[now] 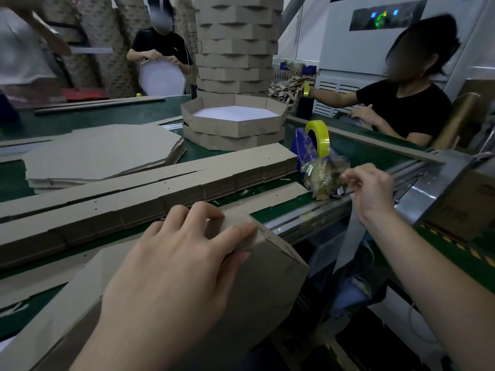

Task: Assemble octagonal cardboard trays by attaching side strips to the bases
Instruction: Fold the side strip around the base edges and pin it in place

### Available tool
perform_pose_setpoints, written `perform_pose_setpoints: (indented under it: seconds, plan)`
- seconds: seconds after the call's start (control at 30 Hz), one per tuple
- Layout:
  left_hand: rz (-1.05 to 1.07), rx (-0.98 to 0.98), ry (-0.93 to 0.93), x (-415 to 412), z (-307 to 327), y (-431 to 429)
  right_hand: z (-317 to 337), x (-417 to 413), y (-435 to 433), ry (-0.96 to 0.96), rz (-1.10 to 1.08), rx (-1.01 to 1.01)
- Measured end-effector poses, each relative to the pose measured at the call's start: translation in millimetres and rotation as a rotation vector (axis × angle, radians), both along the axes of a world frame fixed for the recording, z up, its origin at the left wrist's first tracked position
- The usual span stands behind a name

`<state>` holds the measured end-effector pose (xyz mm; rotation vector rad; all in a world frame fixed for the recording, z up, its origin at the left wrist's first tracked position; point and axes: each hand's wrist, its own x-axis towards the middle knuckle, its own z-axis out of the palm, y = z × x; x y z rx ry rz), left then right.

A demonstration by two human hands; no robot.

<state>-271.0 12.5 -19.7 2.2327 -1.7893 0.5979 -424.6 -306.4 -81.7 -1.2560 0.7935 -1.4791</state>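
Note:
My left hand (pixel 174 261) grips the upper edge of a cardboard tray (pixel 270 279) tilted at the table's near edge, fingers curled over a folded side strip (pixel 278 195) that runs off along the table. My right hand (pixel 371 192) pinches the end of clear tape beside the blue tape dispenser (pixel 302 148) with its yellow roll (pixel 318 135). A stack of flat side strips (pixel 150 180) lies behind the tray. Flat octagonal bases (pixel 99 153) are stacked at the left. Finished trays (pixel 233 121) stand at the centre.
A tall tower of finished trays (pixel 235 44) rises at the back. A crumpled plastic bag (pixel 324 172) lies by the dispenser. A person in black (pixel 401 108) sits at the right, another (pixel 160 49) holds a tray at the back. The green table (pixel 375 153) has a metal rail.

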Motion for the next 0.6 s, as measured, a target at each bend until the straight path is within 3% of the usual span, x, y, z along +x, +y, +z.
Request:
perform_pose_setpoints:
  seconds: [0.4, 0.5, 0.6]
  plan:
    - [0.009, -0.016, 0.058, 0, 1, 5, 2, -21, 18, 1.254, -0.322, -0.035]
    - [0.0, -0.026, 0.083, 0, 2, 6, 8, -18, 40, 1.336, -0.202, -0.207]
    - [-0.007, -0.039, 0.111, 0, 2, 6, 34, -1, 63, 1.214, 0.004, -0.463]
